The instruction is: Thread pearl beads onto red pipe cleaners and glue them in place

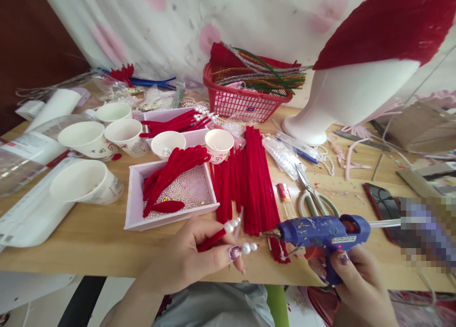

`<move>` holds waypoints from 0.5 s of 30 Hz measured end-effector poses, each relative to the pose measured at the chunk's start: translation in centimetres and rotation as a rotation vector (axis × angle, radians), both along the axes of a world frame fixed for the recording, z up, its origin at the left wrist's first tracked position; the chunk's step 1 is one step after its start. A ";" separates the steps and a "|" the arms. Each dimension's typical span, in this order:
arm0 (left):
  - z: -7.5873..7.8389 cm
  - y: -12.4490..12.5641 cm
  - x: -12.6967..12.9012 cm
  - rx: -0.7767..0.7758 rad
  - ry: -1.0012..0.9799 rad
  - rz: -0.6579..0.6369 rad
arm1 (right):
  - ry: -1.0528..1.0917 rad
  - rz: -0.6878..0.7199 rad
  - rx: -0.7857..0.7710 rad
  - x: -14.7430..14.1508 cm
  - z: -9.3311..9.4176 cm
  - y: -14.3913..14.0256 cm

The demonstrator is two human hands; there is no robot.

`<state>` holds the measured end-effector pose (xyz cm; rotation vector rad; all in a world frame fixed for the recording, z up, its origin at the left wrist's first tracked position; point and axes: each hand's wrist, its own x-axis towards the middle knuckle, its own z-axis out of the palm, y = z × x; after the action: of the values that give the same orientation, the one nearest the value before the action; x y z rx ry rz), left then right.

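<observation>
My left hand (195,258) is closed on a red chenille stem (213,240), its fingers pinching it. White pearl beads (231,225) show at the stem's end, and two more pearls (248,247) stick out past my thumb. A blue hot glue gun (320,233) is gripped in my right hand (359,282), its nozzle pointing left toward the pearls but apart from them. A small red light glows on its body, and a clear glue stick (384,223) runs out of its back. Behind the nozzle lies a bundle of long red chenille stems (258,179).
A white tray (174,220) holds pearls and red looped pieces (178,170). Several paper cups (83,139) stand at the left. Scissors (313,198) lie behind the glue gun. A red basket (245,106) and a white mannequin head (342,99) stand at the back; a phone (384,208) lies right.
</observation>
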<state>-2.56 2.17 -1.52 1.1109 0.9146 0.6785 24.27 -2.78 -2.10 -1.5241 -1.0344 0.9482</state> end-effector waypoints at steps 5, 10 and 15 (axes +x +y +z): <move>0.7 0.0 0.4 -0.090 0.042 0.013 | -0.005 0.012 0.041 2.0 -0.7 -0.7; 0.0 -0.4 0.6 -0.151 -0.010 0.095 | -0.184 -0.377 0.006 4.7 -0.7 -1.1; -1.5 -0.8 1.3 -0.164 -0.045 0.081 | -0.553 -0.655 -0.082 7.3 -0.9 0.7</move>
<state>-1.30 1.32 -3.03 0.9142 0.9632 0.6790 31.61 -2.09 -2.96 -2.0720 -0.7678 0.1074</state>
